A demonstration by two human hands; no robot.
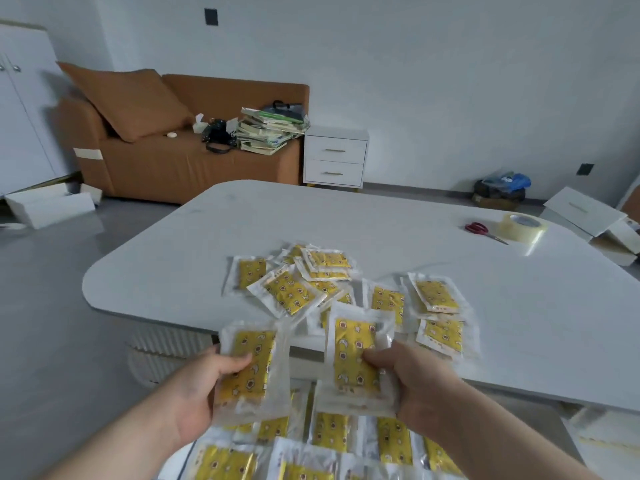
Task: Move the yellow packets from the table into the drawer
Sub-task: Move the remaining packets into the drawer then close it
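Yellow packets lie down low in the drawer. Left hand and right hand, held apart, each grip one packet above it, probably to drop in. A pile waits on the bench.

At the far right, red-handled scissors just beside a roll of clear tape. Behind, against the white wall, a brown sofa with 1 big brown cushion leaning at its left end, a tilted stack of books at its right end, black straps near the stack. Just right of the sofa, a white 2-drawer nightstand. On the grey floor, white boxes at left, dark bags by the wall at right.
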